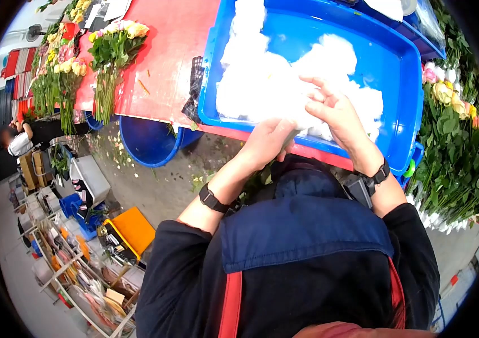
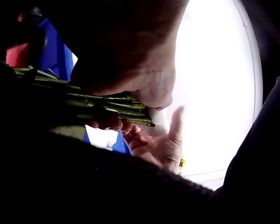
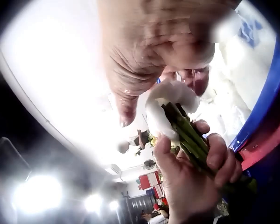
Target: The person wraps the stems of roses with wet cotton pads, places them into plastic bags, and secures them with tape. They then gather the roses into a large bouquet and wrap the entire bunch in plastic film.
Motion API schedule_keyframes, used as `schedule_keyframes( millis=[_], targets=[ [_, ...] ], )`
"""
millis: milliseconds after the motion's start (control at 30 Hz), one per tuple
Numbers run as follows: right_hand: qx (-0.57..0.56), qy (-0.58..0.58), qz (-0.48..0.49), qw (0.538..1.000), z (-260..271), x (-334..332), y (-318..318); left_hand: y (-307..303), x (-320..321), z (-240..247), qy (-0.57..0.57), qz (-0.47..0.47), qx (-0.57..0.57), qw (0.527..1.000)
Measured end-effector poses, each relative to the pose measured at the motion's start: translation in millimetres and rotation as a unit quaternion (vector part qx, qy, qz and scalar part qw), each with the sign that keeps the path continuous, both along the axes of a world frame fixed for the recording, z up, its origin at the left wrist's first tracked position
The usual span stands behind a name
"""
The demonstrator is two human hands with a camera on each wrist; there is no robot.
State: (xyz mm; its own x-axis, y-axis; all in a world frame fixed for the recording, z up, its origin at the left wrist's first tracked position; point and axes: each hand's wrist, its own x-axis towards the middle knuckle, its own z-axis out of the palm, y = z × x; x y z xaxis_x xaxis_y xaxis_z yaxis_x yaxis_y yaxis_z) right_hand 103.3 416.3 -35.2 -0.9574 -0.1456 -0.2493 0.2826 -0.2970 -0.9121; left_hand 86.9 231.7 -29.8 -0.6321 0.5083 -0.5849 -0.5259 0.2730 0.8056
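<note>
In the right wrist view my left hand (image 3: 186, 186) grips a bunch of green flower stems (image 3: 189, 135) near their cut ends. A wet white wad, which looks like cotton (image 3: 158, 114), bends around those ends. My right hand (image 1: 338, 115) is right beside it, thumb apart and fingers loosely extended, fingertips at the far side of the wad. In the head view my left hand (image 1: 270, 139) is at the near rim of a blue tray (image 1: 394, 101) holding heaps of white cotton (image 1: 262, 84). The flower heads are hidden.
Bunches of roses (image 1: 118, 48) lie on the red table (image 1: 163, 56) to the left. More flower bunches (image 1: 451, 129) stand at the right. A blue bucket (image 1: 146, 143) is below the table edge. Another person (image 1: 20, 141) is at the far left.
</note>
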Motion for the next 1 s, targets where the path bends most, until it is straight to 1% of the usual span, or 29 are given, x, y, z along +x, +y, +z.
schedule_keyframes(
  millis=[33,67,100,167,200,267,333,367,433,533,567,633,667,733,767,833,900,967,1000],
  targets=[
    [0.095,0.030,-0.004,0.995,-7,0,-3,0,1,1,0.023,-0.018,-0.002,1.000],
    [0.190,0.061,-0.009,0.980,-10,0,-5,0,1,2,0.019,-0.013,0.004,1.000],
    [0.106,0.010,0.014,0.994,-7,0,-9,0,-2,2,0.017,-0.008,0.010,1.000],
    [-0.008,-0.032,-0.018,0.999,-11,3,-17,-3,-6,-3,0.001,-0.016,0.035,0.999],
    [-0.067,-0.053,-0.035,0.996,-13,5,-22,-3,-6,-2,-0.020,-0.002,0.064,0.998],
    [-0.124,-0.060,-0.053,0.989,-10,7,-32,-5,-5,2,-0.064,0.021,0.118,0.991],
    [-0.190,-0.067,-0.053,0.978,-2,6,-38,0,-8,5,-0.094,0.055,0.101,0.989],
    [-0.207,-0.071,-0.037,0.975,2,6,-39,3,-9,8,-0.108,0.073,0.093,0.987],
    [-0.238,-0.076,0.001,0.968,8,3,-38,5,-12,16,-0.125,0.079,0.103,0.984],
    [-0.238,-0.104,0.016,0.965,-2,1,-43,4,-16,14,-0.147,0.077,0.101,0.981],
    [-0.208,-0.114,0.018,0.971,-3,0,-42,3,-17,10,-0.155,0.074,0.098,0.980],
    [-0.146,-0.135,0.025,0.980,-7,-1,-38,0,-17,0,-0.134,0.081,0.114,0.981],
    [-0.107,-0.103,0.002,0.989,-9,-2,-38,-1,-16,-3,-0.124,0.088,0.124,0.981],
    [-0.026,-0.036,-0.046,0.998,-15,-4,-39,-4,-11,0,-0.063,0.089,0.154,0.982],
    [-0.030,-0.039,-0.054,0.997,-16,-5,-40,-6,-10,1,-0.032,0.090,0.169,0.981],
    [-0.037,-0.048,-0.071,0.996,-17,-4,-41,-10,-12,-6,-0.049,0.075,0.154,0.984],
    [-0.056,0.047,-0.135,0.988,-24,-7,-46,-11,-16,-8,-0.066,0.054,0.142,0.986],
    [-0.109,0.039,-0.146,0.983,-25,-7,-49,-12,-22,-4,-0.084,0.026,0.130,0.988],
    [-0.152,-0.020,-0.127,0.980,-20,-3,-48,-12,-23,-4,-0.083,0.029,0.132,0.987]
  ],
)
